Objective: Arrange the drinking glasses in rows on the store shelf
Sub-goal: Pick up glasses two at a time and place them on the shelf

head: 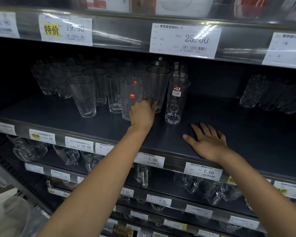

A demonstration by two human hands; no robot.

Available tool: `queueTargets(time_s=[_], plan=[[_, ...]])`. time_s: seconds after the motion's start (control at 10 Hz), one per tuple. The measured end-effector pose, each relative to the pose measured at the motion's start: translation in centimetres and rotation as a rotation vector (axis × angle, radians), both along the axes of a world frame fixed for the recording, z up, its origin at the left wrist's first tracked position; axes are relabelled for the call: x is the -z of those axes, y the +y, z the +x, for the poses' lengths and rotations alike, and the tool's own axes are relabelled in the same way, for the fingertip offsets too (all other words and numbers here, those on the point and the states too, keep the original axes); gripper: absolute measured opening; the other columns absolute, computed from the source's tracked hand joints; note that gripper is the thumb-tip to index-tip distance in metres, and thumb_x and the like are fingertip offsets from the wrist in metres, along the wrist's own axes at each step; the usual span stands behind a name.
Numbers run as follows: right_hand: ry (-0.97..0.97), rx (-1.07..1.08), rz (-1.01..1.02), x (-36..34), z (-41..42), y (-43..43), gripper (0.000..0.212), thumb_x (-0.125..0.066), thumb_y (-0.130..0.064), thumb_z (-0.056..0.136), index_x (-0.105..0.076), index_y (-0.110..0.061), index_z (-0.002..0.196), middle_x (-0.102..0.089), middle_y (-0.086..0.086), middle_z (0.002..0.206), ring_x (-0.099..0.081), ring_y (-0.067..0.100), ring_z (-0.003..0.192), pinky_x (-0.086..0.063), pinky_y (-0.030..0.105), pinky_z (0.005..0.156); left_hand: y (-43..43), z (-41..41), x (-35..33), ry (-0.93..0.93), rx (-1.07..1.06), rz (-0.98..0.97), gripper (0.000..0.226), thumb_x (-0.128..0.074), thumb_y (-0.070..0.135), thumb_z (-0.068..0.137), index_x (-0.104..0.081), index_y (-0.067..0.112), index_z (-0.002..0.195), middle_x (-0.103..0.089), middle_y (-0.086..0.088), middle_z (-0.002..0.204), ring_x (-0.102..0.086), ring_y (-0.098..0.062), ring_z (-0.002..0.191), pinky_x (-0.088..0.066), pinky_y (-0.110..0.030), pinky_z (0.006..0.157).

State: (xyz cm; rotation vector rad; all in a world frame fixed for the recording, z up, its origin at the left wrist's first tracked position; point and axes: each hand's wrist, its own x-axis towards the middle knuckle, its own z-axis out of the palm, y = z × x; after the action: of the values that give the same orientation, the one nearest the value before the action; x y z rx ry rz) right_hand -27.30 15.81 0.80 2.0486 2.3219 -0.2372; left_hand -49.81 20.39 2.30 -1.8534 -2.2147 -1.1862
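Clear drinking glasses stand on the dark store shelf point(229, 127). My left hand point(142, 113) reaches in and is wrapped around the base of a tapered glass point(158, 82) with a dark rim. Just left of it, partly behind my hand, stands a glass with a red sticker point(130, 93). A tall straight glass with a red label point(175, 101) stands to the right of my hand. A dimpled tapered glass point(83, 94) leads a row on the left. My right hand point(207, 142) lies flat and open on the bare shelf near the front edge.
Several textured glasses point(270, 94) stand at the shelf's far right. Price tags point(184, 40) hang from the shelf above and along the front rail point(151, 159). Lower shelves hold glass mugs point(29, 149) and jugs point(207, 187). Bare shelf lies between the two glass groups.
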Motion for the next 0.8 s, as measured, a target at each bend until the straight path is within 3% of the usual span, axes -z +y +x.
queueTargets(time_s=[0.5, 0.7, 0.8], plan=[[0.009, -0.011, -0.009, -0.2, 0.0, -0.1, 0.076, -0.013, -0.074, 0.092, -0.003, -0.036, 0.157, 0.003, -0.002, 0.166, 0.007, 0.018, 0.152, 0.001, 0.046, 0.122, -0.9, -0.2, 0.0, -0.055, 0.022, -0.012, 0.033, -0.053, 0.034, 0.099, -0.068, 0.005, 0.101, -0.070, -0.020, 0.091, -0.066, -0.040, 0.087, -0.055, -0.044, 0.073], [0.045, -0.001, -0.026, -0.4, 0.0, -0.2, 0.076, -0.017, -0.075, 0.092, -0.006, -0.036, 0.157, 0.001, -0.002, 0.166, 0.005, 0.019, 0.152, 0.000, 0.046, 0.122, -2.4, -1.4, -0.2, 0.000, 0.143, -0.078, 0.025, -0.052, 0.022, 0.096, -0.073, 0.009, 0.097, -0.073, -0.014, 0.096, -0.066, -0.035, 0.090, -0.054, -0.038, 0.075], [0.115, 0.019, -0.050, -1.0, 0.0, 0.1, 0.077, -0.027, -0.075, 0.091, -0.010, -0.038, 0.156, -0.001, -0.004, 0.166, 0.002, 0.018, 0.152, -0.001, 0.045, 0.122, -3.5, -1.8, 0.0, -0.002, 0.236, -0.131, 0.022, -0.056, 0.027, 0.095, -0.075, 0.017, 0.102, -0.075, -0.007, 0.101, -0.067, -0.028, 0.095, -0.054, -0.036, 0.082]])
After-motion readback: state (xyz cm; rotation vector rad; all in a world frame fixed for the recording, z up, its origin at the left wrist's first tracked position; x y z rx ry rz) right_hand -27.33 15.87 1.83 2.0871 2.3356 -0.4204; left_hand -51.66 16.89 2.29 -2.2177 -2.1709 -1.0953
